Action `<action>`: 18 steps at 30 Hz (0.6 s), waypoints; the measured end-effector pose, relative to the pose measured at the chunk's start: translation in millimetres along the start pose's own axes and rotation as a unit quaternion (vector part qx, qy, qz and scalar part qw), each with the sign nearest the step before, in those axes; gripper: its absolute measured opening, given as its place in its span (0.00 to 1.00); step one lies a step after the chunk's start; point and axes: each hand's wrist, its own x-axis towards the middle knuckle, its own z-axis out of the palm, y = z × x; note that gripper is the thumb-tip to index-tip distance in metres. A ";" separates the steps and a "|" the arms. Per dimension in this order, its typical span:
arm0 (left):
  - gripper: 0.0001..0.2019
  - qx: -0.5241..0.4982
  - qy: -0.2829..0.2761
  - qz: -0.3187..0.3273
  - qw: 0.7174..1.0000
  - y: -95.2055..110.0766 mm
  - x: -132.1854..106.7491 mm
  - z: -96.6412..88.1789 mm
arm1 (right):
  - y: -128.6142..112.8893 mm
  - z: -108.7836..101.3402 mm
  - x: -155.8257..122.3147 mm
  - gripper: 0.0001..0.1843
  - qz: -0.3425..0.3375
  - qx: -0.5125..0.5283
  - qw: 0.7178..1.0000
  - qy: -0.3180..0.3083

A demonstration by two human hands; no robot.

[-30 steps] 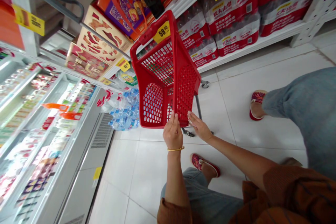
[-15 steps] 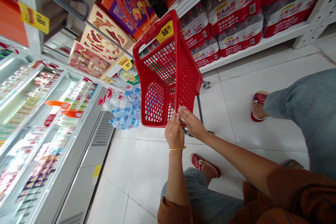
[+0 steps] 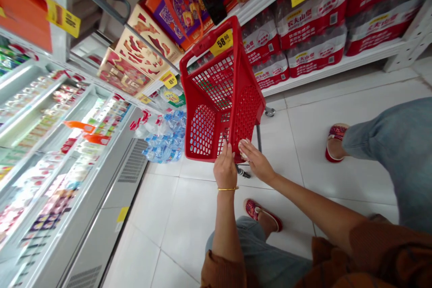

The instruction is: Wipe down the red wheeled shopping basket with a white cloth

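- A red shopping cart (image 3: 249, 103) is standing on the floor just ahead of the person's hands, its near edge meeting the fingertips in my sight.
- The left hand (image 3: 225, 169) is reaching to the cart's near corner, fingers overlapping the red rim; I cannot tell whether they are gripping it.
- The right hand (image 3: 258, 162) is angling in beside the cart's holed side wall, close to the left hand yet apart from it. Its fingers are bending around something small and pale (image 3: 242, 153), too small for me to name or to judge how firmly it is held.
- The cart's basket is looking like smooth, glossy plastic, with rounded holes and square-cut slots in its walls; grey legs and casters (image 3: 269, 111) are supporting it.
- A thin gold-coloured bracelet (image 3: 227, 188) is circling the left wrist.
- Both forearms are stretching forward from brown sleeves (image 3: 222, 270), the left nearly straight, the right slanting inward.
- Large pale tiles (image 3: 189, 220) are spreading underneath.
- Beyond the cart, red-labelled packs of bottles (image 3: 313, 56) are sitting on a white metal shelf (image 3: 303, 80), while clear blue bottles (image 3: 164, 146) are clustering near the basket.
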 end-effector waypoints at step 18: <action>0.19 -0.049 -0.039 -0.064 0.996 -26.0 -12.9 -25.6 | 19.4 1.0 52.1 0.28 -0.180 -0.024 0.974 -0.138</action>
